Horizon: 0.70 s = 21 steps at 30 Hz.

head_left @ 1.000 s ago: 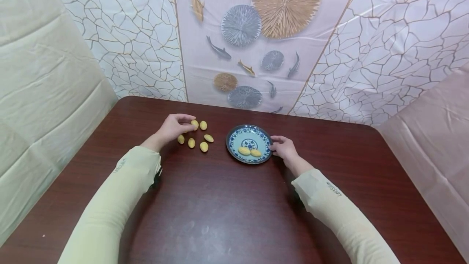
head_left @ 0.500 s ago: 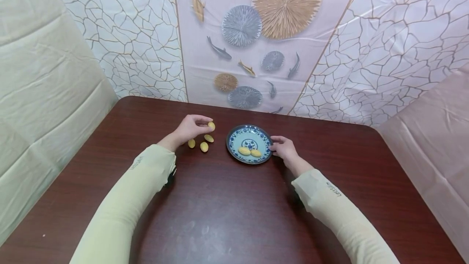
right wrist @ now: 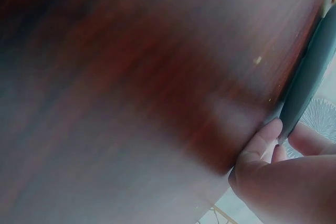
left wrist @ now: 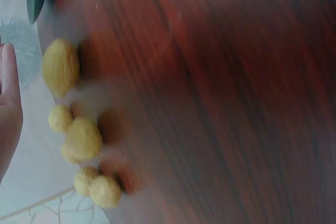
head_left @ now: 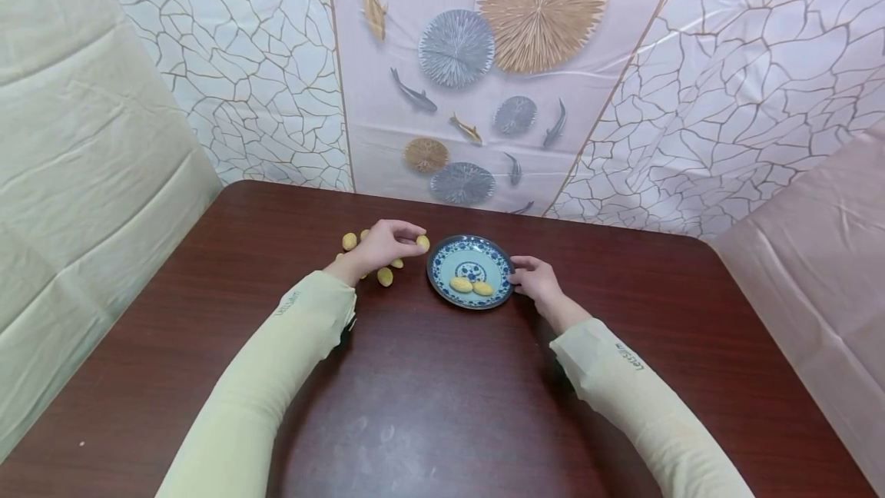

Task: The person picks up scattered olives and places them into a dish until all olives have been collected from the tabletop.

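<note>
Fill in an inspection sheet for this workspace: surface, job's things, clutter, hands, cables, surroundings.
Surface: glossy reddish-brown wood-grain table.
Job's things: blue floral plate holding two wrinkled yellow ovals, possibly nuts; loose ovals on the table, some partly hidden.
Clutter: tiny pale speck, table's left side.
Hands: left hand pinches another yellow oval near the plate's left rim; right hand grips the right rim.
Cables: nothing seen.
Surroundings: fish-patterned hanging behind, pale fabric at both sides.

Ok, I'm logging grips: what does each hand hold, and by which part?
Left hand pinches a yellow oval piece by opposite sides; right hand grips the plate by its right edge.
</note>
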{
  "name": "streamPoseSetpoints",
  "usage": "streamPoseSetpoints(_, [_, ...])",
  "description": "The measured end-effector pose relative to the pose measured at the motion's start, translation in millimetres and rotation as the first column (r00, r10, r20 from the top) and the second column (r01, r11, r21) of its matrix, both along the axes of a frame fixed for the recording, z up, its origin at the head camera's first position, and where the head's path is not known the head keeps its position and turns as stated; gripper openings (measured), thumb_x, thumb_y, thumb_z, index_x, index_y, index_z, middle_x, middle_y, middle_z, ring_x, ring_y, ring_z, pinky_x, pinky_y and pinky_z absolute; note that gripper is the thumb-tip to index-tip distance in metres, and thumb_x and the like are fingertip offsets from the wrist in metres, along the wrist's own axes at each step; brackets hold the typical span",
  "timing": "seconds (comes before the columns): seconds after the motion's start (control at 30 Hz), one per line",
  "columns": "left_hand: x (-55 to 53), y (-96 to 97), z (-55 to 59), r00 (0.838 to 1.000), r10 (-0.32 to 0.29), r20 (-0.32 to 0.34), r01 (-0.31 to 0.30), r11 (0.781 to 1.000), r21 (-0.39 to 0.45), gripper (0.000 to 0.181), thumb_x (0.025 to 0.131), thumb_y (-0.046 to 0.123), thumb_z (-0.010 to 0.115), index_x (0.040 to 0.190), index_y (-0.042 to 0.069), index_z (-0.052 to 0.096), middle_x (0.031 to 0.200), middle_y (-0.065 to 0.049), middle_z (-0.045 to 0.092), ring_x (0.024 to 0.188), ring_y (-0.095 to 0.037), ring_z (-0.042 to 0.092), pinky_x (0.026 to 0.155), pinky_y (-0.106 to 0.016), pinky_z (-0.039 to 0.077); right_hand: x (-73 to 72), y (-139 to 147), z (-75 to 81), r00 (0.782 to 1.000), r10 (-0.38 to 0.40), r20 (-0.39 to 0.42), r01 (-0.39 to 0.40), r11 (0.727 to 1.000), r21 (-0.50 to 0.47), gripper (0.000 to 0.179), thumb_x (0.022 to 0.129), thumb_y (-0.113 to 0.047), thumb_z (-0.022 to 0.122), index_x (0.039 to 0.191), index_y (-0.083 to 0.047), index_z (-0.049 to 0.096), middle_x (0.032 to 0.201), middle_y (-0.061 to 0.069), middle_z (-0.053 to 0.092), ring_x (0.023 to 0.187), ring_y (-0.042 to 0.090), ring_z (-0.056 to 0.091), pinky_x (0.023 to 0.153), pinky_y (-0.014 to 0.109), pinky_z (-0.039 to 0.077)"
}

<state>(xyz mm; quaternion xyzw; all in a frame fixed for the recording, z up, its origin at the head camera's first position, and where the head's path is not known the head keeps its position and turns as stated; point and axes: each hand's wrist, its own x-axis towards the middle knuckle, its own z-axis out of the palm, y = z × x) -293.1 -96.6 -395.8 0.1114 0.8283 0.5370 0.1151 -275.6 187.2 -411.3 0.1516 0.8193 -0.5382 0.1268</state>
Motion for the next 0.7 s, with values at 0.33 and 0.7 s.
streamPoseSetpoints(0.33, [0.2, 29.8, -3.4, 0.997, -0.077, -0.032, 0.077, 0.997, -0.018, 0.037, 0.084, 0.008, 0.068, 0.119, 0.001, 0.062, 0.116, -0.016, 0.065, 0.107, -0.025, 0.063, 0.088, -0.030, 0.051, -0.1, -0.5, 0.9, 1.000, -0.003, 0.006, 0.003, 1.000, -0.005, 0.044, 0.093, -0.004, 0.051, 0.137, -0.006, 0.045, 0.132, 0.020, 0.050, 0.107, 0.022, 0.051, 0.097, 0.037, 0.045])
streamPoseSetpoints(0.7, [-2.9, 46.5, -8.9, 0.985, -0.162, -0.064, 0.150, 0.976, -0.156, 0.036, 0.085, 0.009, 0.067, 0.120, 0.002, 0.062, 0.116, -0.013, 0.066, 0.105, -0.022, 0.063, 0.088, -0.029, 0.051, 0.4, -1.1, 0.8, 1.000, -0.003, 0.002, 0.003, 1.000, -0.009, 0.044, 0.093, -0.005, 0.051, 0.137, -0.006, 0.045, 0.132, 0.020, 0.051, 0.107, 0.022, 0.052, 0.097, 0.037, 0.045])
